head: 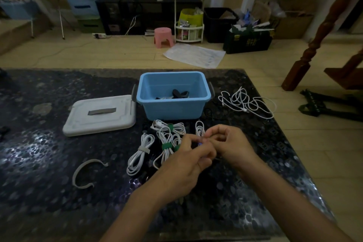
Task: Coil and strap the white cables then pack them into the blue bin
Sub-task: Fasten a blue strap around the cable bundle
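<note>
My left hand (188, 161) and my right hand (229, 143) meet above the table in front of the blue bin (172, 102). Together they hold a coiled white cable (200, 128), whose loops stick up behind my fingers; a small blue strap shows between my fingertips. Several strapped white coils lie beside my left hand: one with a grey strap (139, 153), others with green straps (167, 139). A loose, tangled white cable (247, 102) lies to the right of the bin. Dark items sit inside the bin.
The bin's white lid (100, 114) lies left of the bin. A curved grey strap (86, 173) rests on the dark patterned table (49, 153) at the left. Beyond the table's far edge is wooden floor with a pink stool (163, 37) and crates.
</note>
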`<state>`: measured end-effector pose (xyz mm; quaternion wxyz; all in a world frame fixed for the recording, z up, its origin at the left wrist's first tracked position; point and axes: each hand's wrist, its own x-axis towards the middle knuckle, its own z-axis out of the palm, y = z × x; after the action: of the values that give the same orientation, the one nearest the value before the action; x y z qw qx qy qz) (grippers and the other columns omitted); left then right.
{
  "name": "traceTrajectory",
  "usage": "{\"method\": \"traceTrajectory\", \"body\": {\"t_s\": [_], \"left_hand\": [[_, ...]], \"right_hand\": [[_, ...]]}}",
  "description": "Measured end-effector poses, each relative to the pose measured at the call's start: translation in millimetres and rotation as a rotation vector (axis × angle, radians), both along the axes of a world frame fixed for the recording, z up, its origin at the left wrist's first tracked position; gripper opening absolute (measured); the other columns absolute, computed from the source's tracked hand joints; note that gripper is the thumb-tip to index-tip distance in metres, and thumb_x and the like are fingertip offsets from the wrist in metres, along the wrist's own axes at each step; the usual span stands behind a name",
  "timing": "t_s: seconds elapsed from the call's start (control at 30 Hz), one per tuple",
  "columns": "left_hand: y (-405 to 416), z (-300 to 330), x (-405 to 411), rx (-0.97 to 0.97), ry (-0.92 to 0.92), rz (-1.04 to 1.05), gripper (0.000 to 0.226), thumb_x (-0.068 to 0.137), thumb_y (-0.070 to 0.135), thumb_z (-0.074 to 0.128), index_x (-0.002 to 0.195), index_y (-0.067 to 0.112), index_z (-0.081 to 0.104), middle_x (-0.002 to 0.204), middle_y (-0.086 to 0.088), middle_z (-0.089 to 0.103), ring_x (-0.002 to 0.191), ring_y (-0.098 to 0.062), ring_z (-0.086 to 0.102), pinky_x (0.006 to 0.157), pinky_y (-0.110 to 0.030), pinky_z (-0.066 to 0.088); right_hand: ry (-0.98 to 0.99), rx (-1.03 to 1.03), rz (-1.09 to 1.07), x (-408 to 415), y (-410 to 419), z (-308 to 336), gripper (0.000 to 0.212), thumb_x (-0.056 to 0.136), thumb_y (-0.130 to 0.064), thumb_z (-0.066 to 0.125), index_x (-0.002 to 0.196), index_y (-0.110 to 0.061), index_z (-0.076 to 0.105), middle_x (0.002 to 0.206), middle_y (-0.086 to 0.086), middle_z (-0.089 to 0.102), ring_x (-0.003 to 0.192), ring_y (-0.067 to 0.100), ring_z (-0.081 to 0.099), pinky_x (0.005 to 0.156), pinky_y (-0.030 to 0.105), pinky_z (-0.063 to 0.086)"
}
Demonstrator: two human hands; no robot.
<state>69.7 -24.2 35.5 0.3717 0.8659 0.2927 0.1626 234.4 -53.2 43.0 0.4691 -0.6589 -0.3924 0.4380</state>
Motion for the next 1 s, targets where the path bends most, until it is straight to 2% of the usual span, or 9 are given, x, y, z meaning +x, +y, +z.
{"method": "traceTrajectory", "body": {"t_s": [0.13,0.2,0.33,0.47,0.53,0.6,0.73,0.87,1.0], "left_hand": [[3,3,-3,-0.081,-0.142,-0.011,0.023,0.099,0.018,0.053,0.092,0.040,0.054,0.125,0.009,0.042,0.114,-0.001,0.049,0.097,-0.018,0.040],[6,8,-5,-0.080,-0.259,0.025,0.021,0.096,0.022,0.053,0.090,0.042,0.055,0.123,0.004,0.050,0.117,-0.005,0.051,0.096,-0.012,0.037],[10,11,-7,-0.049,-0.344,0.078,0.014,0.092,0.025,0.060,0.086,0.037,0.059,0.123,0.005,0.055,0.119,-0.001,0.052,0.095,-0.006,0.034],[15,9,-11,-0.136,-0.427,0.111,0.007,0.086,0.039,0.062,0.089,0.032,0.064,0.120,0.012,0.060,0.117,-0.010,0.058,0.097,-0.026,0.047],[15,10,-12,-0.245,-0.473,0.136,0.014,0.083,0.040,0.064,0.090,0.028,0.065,0.113,0.007,0.064,0.095,-0.018,0.066,0.083,-0.041,0.053],[14,12,-11,-0.317,-0.496,0.171,0.018,0.085,0.039,0.067,0.093,0.023,0.065,0.103,-0.003,0.066,0.086,-0.038,0.062,0.077,-0.052,0.051],[13,16,-7,-0.347,-0.489,0.284,0.012,0.098,0.028,0.058,0.097,0.019,0.066,0.096,0.008,0.070,0.092,-0.014,0.066,0.078,-0.025,0.053],[13,17,-8,-0.296,-0.447,0.264,0.006,0.094,0.017,0.065,0.099,0.017,0.067,0.097,0.009,0.070,0.089,-0.008,0.067,0.080,-0.024,0.055],[13,15,-12,-0.159,-0.336,0.152,0.042,0.078,0.021,0.083,0.114,0.029,0.062,0.110,0.018,0.065,0.107,-0.004,0.063,0.092,-0.021,0.050]], "right_hand": [[0.081,0.014,-0.025,2,0,-1,0.009,0.086,-0.001,0.073,0.091,-0.007,0.068,0.079,0.017,0.070,0.063,0.017,0.063,0.058,0.023,0.052],[0.132,0.039,-0.023,1,1,1,0.010,0.087,-0.002,0.072,0.096,-0.005,0.068,0.084,0.018,0.073,0.066,0.015,0.065,0.061,0.023,0.053],[0.145,0.097,-0.017,1,2,2,0.009,0.090,-0.005,0.070,0.096,-0.011,0.070,0.081,0.012,0.072,0.067,0.014,0.064,0.063,0.026,0.053],[0.089,0.165,-0.019,0,0,5,0.008,0.091,-0.005,0.069,0.095,-0.012,0.069,0.083,0.017,0.071,0.063,0.007,0.063,0.055,0.018,0.048],[0.056,0.193,-0.010,0,-1,7,0.010,0.091,-0.005,0.069,0.095,-0.014,0.069,0.088,0.017,0.073,0.069,0.009,0.066,0.057,0.018,0.049],[0.032,0.216,-0.008,0,-2,8,0.011,0.090,-0.005,0.069,0.094,-0.015,0.070,0.089,0.015,0.074,0.076,0.013,0.069,0.063,0.020,0.052],[-0.001,0.255,-0.020,-3,-2,8,0.013,0.090,-0.005,0.070,0.093,-0.017,0.071,0.090,0.009,0.075,0.087,0.020,0.073,0.073,0.023,0.056],[-0.050,0.263,-0.044,-5,-2,8,0.012,0.089,-0.006,0.071,0.091,-0.019,0.071,0.087,0.003,0.075,0.085,0.016,0.072,0.070,0.021,0.055],[-0.073,0.240,-0.066,-5,-1,6,0.011,0.088,-0.007,0.073,0.091,-0.017,0.072,0.086,0.003,0.075,0.084,0.015,0.072,0.074,0.023,0.058]]}}
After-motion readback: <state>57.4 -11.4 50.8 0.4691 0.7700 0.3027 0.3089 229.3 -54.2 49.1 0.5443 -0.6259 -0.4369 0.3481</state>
